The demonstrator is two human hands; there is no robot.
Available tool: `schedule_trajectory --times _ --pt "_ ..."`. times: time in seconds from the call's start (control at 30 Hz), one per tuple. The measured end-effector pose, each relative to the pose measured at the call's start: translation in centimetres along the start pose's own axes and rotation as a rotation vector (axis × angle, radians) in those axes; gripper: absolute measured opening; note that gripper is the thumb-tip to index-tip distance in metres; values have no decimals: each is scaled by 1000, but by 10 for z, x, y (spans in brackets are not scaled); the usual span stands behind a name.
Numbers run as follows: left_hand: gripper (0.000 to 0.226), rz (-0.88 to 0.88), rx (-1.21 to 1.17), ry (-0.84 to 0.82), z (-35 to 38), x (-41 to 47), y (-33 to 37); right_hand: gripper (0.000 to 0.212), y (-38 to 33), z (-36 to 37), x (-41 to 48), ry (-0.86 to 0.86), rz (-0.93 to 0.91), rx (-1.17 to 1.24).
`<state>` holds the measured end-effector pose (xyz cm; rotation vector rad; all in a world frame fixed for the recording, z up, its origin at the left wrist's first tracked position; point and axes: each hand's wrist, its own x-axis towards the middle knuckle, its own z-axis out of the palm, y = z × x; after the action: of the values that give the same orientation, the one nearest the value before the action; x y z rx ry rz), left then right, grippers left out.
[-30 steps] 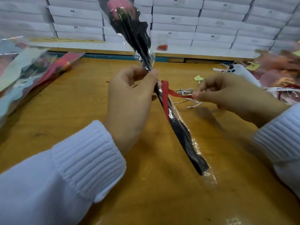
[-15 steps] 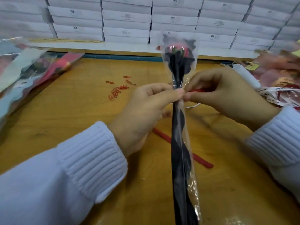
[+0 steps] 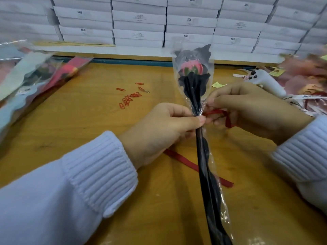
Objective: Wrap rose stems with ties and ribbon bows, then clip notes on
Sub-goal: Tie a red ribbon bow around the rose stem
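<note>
Head view shows the rose [image 3: 192, 68], sleeved in clear film [image 3: 177, 75], held nearly upright over the worktop [image 3: 79, 124], with the bloom away from the person and the stem [image 3: 208, 174] running toward the lower frame edge. The left grip [image 3: 159, 133] is clamped on the stem: thumb and forefinger pinch the film just below the bloom, where it is gathered. The right grip [image 3: 247, 110] is curled round a red ribbon [image 3: 216, 112], which loops out from the pinch point and hangs past the fingers. The step in hand is judged to be the winding of the ribbon round the gathered neck. For a good result, the pinch should be held firm so that the film cannot spread, the ribbon should be drawn taut and laid flat against the neck directly beside the left thumb, and the stem should be prevented from twisting while the turn is made. Slack is likely to let the wrap slide down the smooth film. The ribbon meets the stem at the left thumb tip, between the two grips; the bloom stands above both. A second red length [image 3: 184, 161] lies on the worktop beneath the stem; whether it is the same ribbon's tail cannot be told.
</note>
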<state>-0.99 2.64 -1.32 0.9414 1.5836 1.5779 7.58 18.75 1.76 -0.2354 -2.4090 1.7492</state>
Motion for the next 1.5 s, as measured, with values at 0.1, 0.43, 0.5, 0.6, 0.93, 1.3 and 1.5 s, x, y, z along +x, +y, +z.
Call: schedule_trajectory --times 0.1,0.43,0.5,0.6,0.93,1.3,1.5 --pt "13 -12 50 1 -1 0 -2 18 -1 -1 0 -68 114 101" --pt "33 -78 471 77 1 3 -2 9 7 4 4 -97 320 82" --pt "40 -98 525 98 1 5 -2 13 7 5 5 -88 350 101" --pt "41 -94 625 166 -4 7 -1 22 7 6 5 -73 394 79" --pt "8 -138 825 113 -24 4 14 7 -1 -1 3 -104 444 -340" --pt "14 -11 393 -56 -31 0 21 20 -7 -10 -2 -291 371 -622" --pt "24 -169 -125 -216 -36 5 11 12 -3 -9 -1 -274 323 -624"
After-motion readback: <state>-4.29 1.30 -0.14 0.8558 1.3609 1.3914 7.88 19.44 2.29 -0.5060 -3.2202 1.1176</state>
